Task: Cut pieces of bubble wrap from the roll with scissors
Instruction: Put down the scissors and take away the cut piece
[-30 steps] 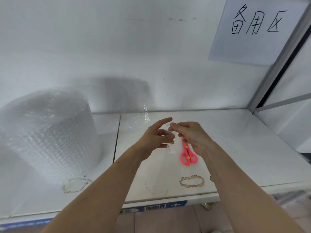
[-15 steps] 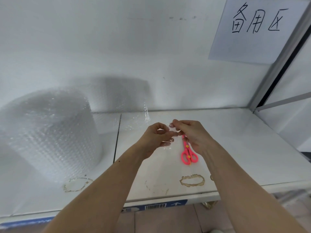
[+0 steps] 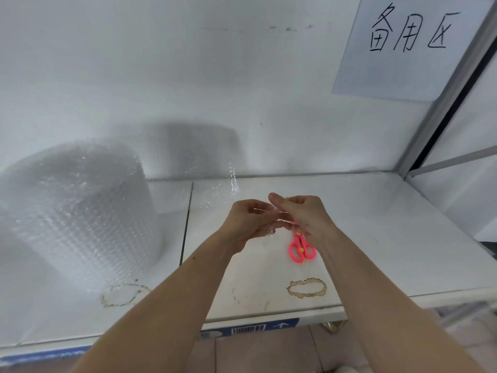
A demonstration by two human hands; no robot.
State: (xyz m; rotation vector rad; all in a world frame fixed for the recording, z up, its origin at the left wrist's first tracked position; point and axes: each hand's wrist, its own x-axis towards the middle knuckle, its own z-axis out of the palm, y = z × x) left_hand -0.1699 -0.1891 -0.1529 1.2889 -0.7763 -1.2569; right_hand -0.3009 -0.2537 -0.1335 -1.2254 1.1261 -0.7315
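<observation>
A small clear scrap [image 3: 270, 230] was pinched between left hand [image 3: 248, 223] and right hand [image 3: 304, 215], apparently for handling, while the scissors [image 3: 300, 247] lay unused at 6 o'clock of the right hand.

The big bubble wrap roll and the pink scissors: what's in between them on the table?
In the head view, the dark seam between two tabletop panels runs between the bubble wrap roll and the pink scissors. The left forearm also crosses that stretch.

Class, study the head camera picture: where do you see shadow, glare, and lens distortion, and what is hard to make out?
Head view: the bubble wrap roll casts a broad grey shadow on the wall behind; small glints sparkle on its loose end; the wide-angle lens bends the metal frame at right and stretches the forearms; the clear piece between the left hand and right hand is barely visible.
</observation>
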